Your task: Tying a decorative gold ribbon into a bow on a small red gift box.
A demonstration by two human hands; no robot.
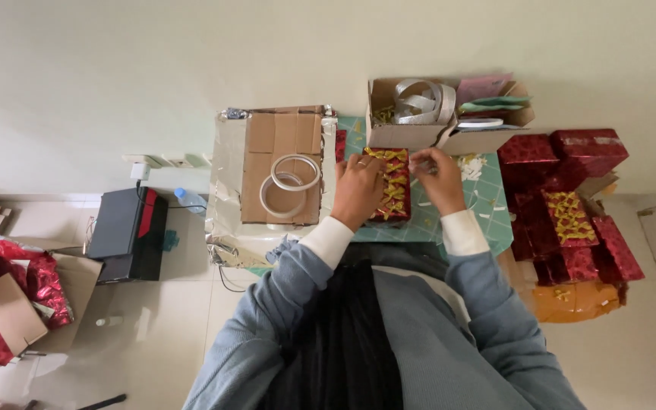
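A small red-wrapped box (393,190) covered with gold bows lies on a green checked table (487,205) in front of me. My left hand (357,188) rests on the box's left side, fingers curled against it. My right hand (436,176) hovers at the box's upper right, fingertips pinched together on something small that I cannot make out. Both arms wear grey-blue sleeves with white cuffs.
Two rolls of tape (290,182) lie on a flattened cardboard sheet (263,137) left of the box. An open carton (400,114) with ribbon and papers sits behind. Red wrapped boxes (571,197) pile up on the right; a black device (127,231) and red wrapping lie left.
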